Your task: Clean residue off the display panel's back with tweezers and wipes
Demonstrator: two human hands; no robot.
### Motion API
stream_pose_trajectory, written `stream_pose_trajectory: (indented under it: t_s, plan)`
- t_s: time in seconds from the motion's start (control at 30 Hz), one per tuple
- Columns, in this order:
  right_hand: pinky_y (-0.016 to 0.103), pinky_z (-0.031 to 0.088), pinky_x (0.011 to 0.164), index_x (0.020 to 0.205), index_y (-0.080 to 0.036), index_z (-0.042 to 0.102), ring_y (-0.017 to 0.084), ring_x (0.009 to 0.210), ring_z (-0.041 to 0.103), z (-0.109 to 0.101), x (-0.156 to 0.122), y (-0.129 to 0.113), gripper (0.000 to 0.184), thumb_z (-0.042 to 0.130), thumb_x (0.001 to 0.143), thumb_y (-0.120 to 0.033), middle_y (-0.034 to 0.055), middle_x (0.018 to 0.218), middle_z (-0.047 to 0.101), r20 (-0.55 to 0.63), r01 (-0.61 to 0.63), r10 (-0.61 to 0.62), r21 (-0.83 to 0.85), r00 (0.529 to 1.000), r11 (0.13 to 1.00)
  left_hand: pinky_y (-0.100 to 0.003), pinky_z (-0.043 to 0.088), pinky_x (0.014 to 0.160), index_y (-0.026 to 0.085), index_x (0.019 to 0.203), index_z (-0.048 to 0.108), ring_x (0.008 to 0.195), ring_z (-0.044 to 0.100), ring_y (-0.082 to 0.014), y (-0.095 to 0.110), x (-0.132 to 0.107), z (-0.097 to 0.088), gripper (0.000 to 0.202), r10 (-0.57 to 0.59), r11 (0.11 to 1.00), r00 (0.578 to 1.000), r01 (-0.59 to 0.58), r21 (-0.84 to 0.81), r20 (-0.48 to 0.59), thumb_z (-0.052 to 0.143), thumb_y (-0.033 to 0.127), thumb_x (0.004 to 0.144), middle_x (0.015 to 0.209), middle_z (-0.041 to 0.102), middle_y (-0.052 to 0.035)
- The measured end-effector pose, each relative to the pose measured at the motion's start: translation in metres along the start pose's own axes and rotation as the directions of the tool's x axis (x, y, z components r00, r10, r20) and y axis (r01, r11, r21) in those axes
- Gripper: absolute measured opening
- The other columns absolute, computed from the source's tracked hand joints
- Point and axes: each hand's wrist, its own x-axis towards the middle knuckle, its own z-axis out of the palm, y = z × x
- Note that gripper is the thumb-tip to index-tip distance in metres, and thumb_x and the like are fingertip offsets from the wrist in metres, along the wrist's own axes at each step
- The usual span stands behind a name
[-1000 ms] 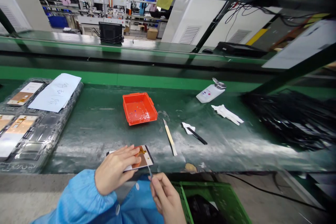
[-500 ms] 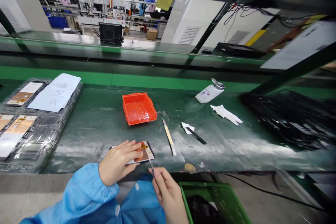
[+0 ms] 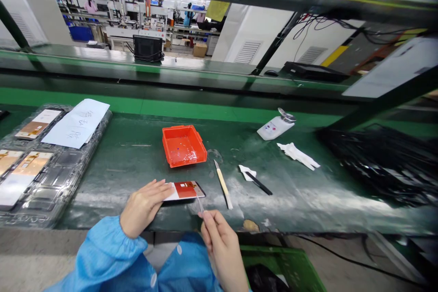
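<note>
A phone screen (image 3: 183,190) lies near the bench's front edge, with a white section, a copper-red section and a small flex cable at its right end. My left hand (image 3: 145,203) grips its left end, fingers across the top and thumb along the near edge. In my right hand (image 3: 219,237), thumb and forefinger pinch slim metal tweezers (image 3: 200,204). Their tip touches or hovers just over the screen's right end; I cannot tell which. To the right lie a craft knife (image 3: 223,186) with a pale handle and a black stick-like tool (image 3: 260,184) resting on a white wipe (image 3: 245,171).
An orange-red bin (image 3: 185,159) stands beyond the screen. Clear plastic trays (image 3: 65,178) hold more screens and a handwritten paper (image 3: 77,123) at left. A white dispenser bottle (image 3: 273,128), crumpled tissue (image 3: 297,155) and black frame-like pieces (image 3: 379,164) are at right. Below sits a green crate (image 3: 297,264).
My left hand has drawn back leftward to the screen's end, uncovering its copper-red section. The tweezers remain at the right end. The view has shifted slightly.
</note>
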Motion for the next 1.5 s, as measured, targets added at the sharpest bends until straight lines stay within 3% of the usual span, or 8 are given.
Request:
stream_pose_trajectory:
  t_s: [0.1, 0.27, 0.47, 0.73, 0.97, 1.13, 1.33, 1.5]
  plan:
    - [0.021, 0.021, 0.041, 0.084, -0.019, 0.058, 0.009, 0.044, 0.025, -0.002, 0.006, -0.005, 0.042, 0.057, 0.084, -0.061, -0.0096, 0.049, 0.029, 0.012, -0.015, 0.015, -0.037, 1.0, 0.999, -0.043, 0.043, 0.108, 0.027, 0.135, 0.05, 0.123, 0.056, -0.0182, 0.001, 0.007, 0.005, 0.04, -0.001, 1.0, 1.0, 0.001, 0.026, 0.009, 0.039, 0.015, 0.098, 0.13, 0.061, -0.0025]
    - [0.02, 0.031, 0.049, 0.09, -0.02, 0.056, 0.01, 0.055, 0.04, -0.009, 0.013, -0.01, 0.035, 0.063, 0.083, -0.054, -0.0052, 0.06, 0.046, 0.052, 0.092, -0.086, -0.131, 0.995, 0.987, -0.042, 0.044, 0.108, 0.026, 0.135, 0.05, 0.122, 0.056, -0.0184, 0.001, 0.015, 0.008, 0.039, 0.006, 1.0, 1.0, -0.006, 0.03, -0.006, 0.04, 0.016, 0.098, 0.129, 0.061, -0.0027]
    - [0.02, 0.016, 0.039, 0.09, -0.019, 0.056, 0.008, 0.043, 0.023, -0.016, 0.024, -0.009, 0.042, 0.057, 0.084, -0.06, -0.0103, 0.049, 0.03, 0.165, -0.035, 0.043, -0.049, 0.985, 0.998, -0.041, 0.046, 0.106, 0.026, 0.135, 0.049, 0.121, 0.057, -0.0186, 0.002, 0.019, 0.007, 0.039, -0.003, 0.999, 1.0, 0.004, 0.04, -0.019, 0.039, 0.016, 0.099, 0.128, 0.062, -0.0028]
    - [0.02, 0.035, 0.049, 0.09, -0.02, 0.057, 0.011, 0.057, 0.045, -0.016, 0.018, -0.006, 0.035, 0.06, 0.084, -0.055, -0.0037, 0.064, 0.048, 0.067, 0.121, -0.109, -0.211, 0.992, 0.97, -0.041, 0.046, 0.106, 0.026, 0.135, 0.049, 0.12, 0.058, -0.0183, 0.002, 0.019, 0.008, 0.039, 0.009, 0.999, 0.999, -0.008, 0.04, -0.038, 0.038, 0.016, 0.099, 0.126, 0.063, -0.0032]
    - [0.022, 0.024, 0.043, 0.087, -0.019, 0.057, 0.01, 0.05, 0.03, -0.012, 0.02, -0.006, 0.045, 0.051, 0.086, -0.063, -0.007, 0.058, 0.031, 0.024, 0.031, -0.027, -0.186, 0.999, 0.982, -0.042, 0.044, 0.107, 0.024, 0.131, 0.053, 0.121, 0.057, -0.018, 0.003, 0.018, 0.008, 0.036, -0.022, 0.999, 1.0, 0.022, 0.05, 0.004, 0.039, 0.016, 0.099, 0.129, 0.061, -0.0028]
    - [0.022, 0.033, 0.051, 0.086, -0.02, 0.057, 0.012, 0.056, 0.04, -0.009, 0.018, -0.009, 0.04, 0.058, 0.084, -0.06, -0.0046, 0.062, 0.043, 0.033, 0.106, -0.102, -0.194, 0.994, 0.975, -0.041, 0.045, 0.106, 0.024, 0.126, 0.057, 0.119, 0.059, -0.0176, 0.006, 0.021, 0.007, 0.034, -0.047, 0.998, 0.999, 0.047, 0.042, 0.0, 0.039, 0.015, 0.098, 0.127, 0.063, -0.0024]
    - [0.021, 0.021, 0.041, 0.085, -0.019, 0.057, 0.009, 0.046, 0.026, -0.012, 0.024, -0.006, 0.046, 0.054, 0.083, -0.065, -0.0085, 0.053, 0.029, 0.063, -0.029, 0.037, -0.112, 0.997, 0.993, -0.041, 0.045, 0.106, 0.025, 0.127, 0.056, 0.118, 0.06, -0.0175, 0.006, 0.022, 0.007, 0.034, -0.04, 0.999, 0.999, 0.041, 0.034, -0.022, 0.04, 0.015, 0.098, 0.126, 0.064, -0.0022]
    - [0.021, 0.026, 0.043, 0.082, -0.02, 0.056, 0.01, 0.05, 0.034, -0.01, 0.022, -0.008, 0.044, 0.059, 0.08, -0.064, -0.006, 0.058, 0.038, 0.032, 0.047, -0.043, -0.138, 0.999, 0.989, -0.041, 0.047, 0.105, 0.025, 0.129, 0.055, 0.117, 0.06, -0.0174, 0.006, 0.021, 0.008, 0.035, -0.044, 0.999, 0.998, 0.045, 0.026, -0.042, 0.041, 0.016, 0.098, 0.125, 0.064, -0.0019]
